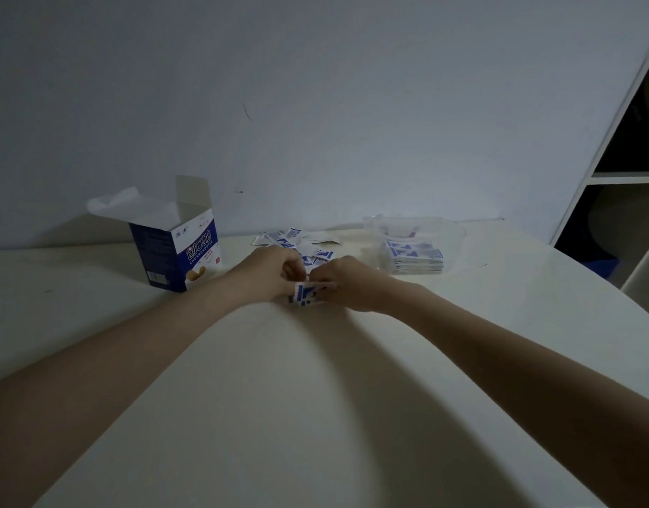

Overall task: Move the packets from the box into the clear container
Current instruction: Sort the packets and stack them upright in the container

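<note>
A blue and white box (pixel 180 251) stands open at the left on the white table (pixel 279 397), its flaps up. Loose blue-and-white packets (pixel 297 239) lie scattered behind my hands. My left hand (pixel 269 271) and my right hand (pixel 346 284) meet at the table's middle, both closed on a small stack of packets (pixel 305 294) held on edge between them. The clear container (pixel 422 232) sits to the right, with a neat pile of packets (pixel 414 256) inside it.
A pale wall rises right behind the table. A white shelving unit (pixel 616 177) with dark compartments stands at the far right. The table's right edge curves away near that unit.
</note>
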